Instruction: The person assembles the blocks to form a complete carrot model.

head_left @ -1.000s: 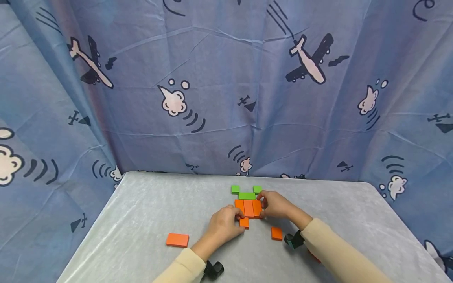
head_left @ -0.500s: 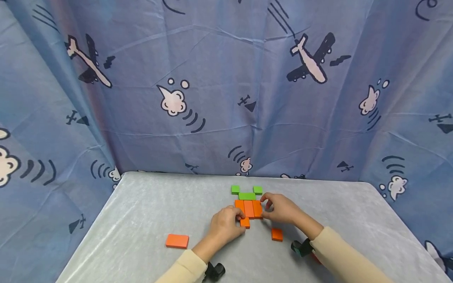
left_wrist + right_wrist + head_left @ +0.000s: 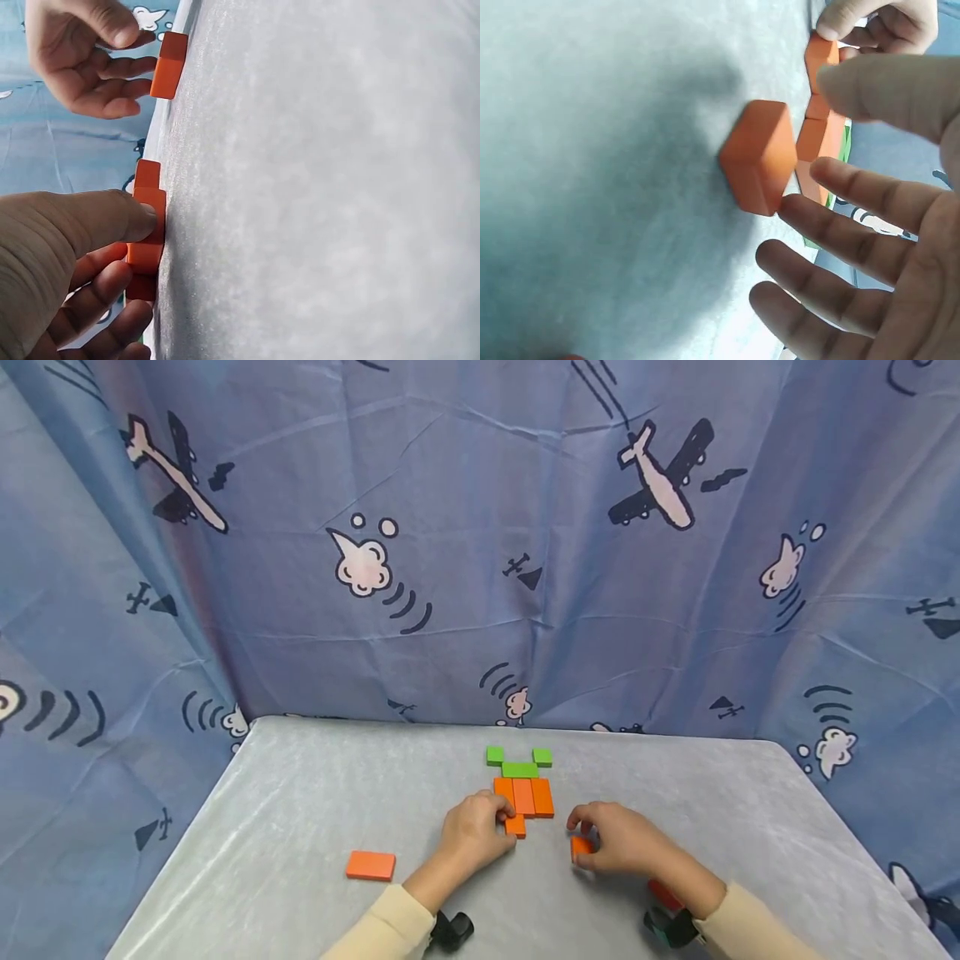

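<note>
My left hand [image 3: 472, 831] pinches a small orange block [image 3: 515, 827] with thumb and forefinger. This block lies against the near side of a row of three upright-laid orange blocks [image 3: 523, 797]. Behind them sit a green bar [image 3: 520, 770] and two small green blocks, one at each side [image 3: 495, 756]. My right hand [image 3: 618, 839] is around a loose orange block [image 3: 580, 846] lying on the table. In the right wrist view its fingers are spread and fairly straight, the thumb standing apart from the loose block [image 3: 757, 157]; one fingertip is at the block's edge.
A longer orange block [image 3: 371, 865] lies to the left of my left forearm. Partly under my right forearm is a red block [image 3: 664, 895]. The white-covered table [image 3: 300, 793] ends at a blue patterned curtain [image 3: 450, 527]. Black wrist cameras [image 3: 452, 932] hang below both wrists.
My right hand has left the right side of the orange row and moved right and nearer, to the loose orange block. My left hand stays on the small orange block.
</note>
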The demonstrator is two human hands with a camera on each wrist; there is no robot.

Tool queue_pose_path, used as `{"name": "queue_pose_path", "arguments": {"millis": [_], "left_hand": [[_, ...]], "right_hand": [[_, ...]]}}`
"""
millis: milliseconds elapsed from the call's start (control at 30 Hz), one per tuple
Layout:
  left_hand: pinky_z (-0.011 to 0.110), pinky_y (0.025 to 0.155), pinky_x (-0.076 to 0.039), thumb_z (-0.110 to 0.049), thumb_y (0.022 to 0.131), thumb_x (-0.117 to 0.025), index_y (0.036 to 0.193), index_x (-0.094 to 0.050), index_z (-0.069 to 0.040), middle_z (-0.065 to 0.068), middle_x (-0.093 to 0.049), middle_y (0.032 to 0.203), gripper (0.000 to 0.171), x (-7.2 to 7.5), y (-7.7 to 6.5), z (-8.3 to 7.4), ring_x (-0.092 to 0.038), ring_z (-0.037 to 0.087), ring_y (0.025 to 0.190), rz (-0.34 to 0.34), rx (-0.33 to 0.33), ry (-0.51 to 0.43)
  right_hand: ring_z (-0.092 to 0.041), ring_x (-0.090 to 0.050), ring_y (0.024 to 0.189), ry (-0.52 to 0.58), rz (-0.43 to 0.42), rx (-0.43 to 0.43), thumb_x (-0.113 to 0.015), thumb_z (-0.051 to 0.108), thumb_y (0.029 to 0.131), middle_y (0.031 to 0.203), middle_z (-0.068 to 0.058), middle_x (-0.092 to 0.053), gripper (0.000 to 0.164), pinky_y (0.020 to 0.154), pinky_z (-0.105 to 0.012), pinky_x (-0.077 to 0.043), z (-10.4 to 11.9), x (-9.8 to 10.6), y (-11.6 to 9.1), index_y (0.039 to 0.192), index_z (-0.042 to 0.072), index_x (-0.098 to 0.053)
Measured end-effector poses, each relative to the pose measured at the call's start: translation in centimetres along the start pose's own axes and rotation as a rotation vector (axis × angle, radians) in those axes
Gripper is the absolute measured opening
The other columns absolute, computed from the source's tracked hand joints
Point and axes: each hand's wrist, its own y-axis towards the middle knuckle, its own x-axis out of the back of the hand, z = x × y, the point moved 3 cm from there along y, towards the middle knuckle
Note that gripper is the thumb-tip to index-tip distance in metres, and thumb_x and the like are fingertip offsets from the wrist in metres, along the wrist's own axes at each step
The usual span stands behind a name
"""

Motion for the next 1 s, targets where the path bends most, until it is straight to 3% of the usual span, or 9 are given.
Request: {"name": "queue_pose_path", "arguments": {"millis": [733, 1000], "left_hand": [[0.019, 0.057, -0.040, -0.020, 0.068, -0.080, 0.082, -0.069, -0.022, -0.010, -0.058, 0.077, 0.018, 0.16, -0.12, 0.07, -0.049, 0.002, 0.066, 0.000, 0.010, -0.010], [0.020, 0.058, -0.040, -0.020, 0.068, -0.080, 0.082, -0.069, -0.021, -0.010, -0.058, 0.076, 0.018, 0.24, -0.10, 0.04, -0.050, 0.002, 0.066, -0.005, 0.014, -0.020]], "right_hand": [[-0.012, -0.047, 0.069, -0.024, -0.023, -0.112, -0.085, 0.013, 0.064, 0.078, 0.006, -0.059, 0.028, 0.063, -0.030, -0.042, -0.15, -0.76, -0.19, 0.083, 0.018, -0.065], [-0.010, -0.045, 0.066, -0.082, -0.046, -0.034, -0.083, 0.012, 0.065, 0.075, 0.007, -0.054, 0.026, 0.060, -0.025, -0.038, -0.05, -0.76, -0.07, 0.080, 0.018, -0.063]]}}
